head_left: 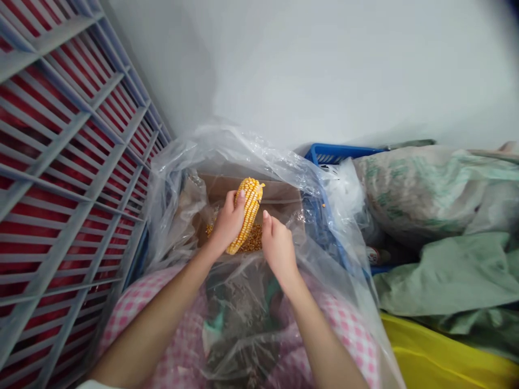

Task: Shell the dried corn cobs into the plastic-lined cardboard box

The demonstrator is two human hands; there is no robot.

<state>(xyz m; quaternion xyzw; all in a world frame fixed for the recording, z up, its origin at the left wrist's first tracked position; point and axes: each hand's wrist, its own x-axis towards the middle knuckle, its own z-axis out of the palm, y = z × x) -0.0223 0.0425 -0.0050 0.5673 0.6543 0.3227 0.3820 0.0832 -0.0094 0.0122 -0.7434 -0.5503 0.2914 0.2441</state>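
Note:
My left hand (pixel 232 220) is wrapped round a yellow corn cob (pixel 248 208), which tilts with its upper end to the right. A small ragged bit sticks out at that upper end, and kernel rows cover most of the visible side. Just right of the cob and apart from it, my right hand (pixel 279 243) is closed with the thumb pointing up; whatever its curled fingers may hold is hidden. Below both hands, loose corn kernels (pixel 254 242) lie in a cardboard box (pixel 279 192) surrounded by a clear plastic sheet (pixel 259 148).
A tall slatted crate (pixel 87 116) with red behind its bars rises at left. On the right, a blue basket (pixel 344 151) holds a stuffed sack (pixel 421 189); green cloth (pixel 450 275) and a yellow item (pixel 438 351) lie nearer. A pale wall (pixel 324 70) stands behind.

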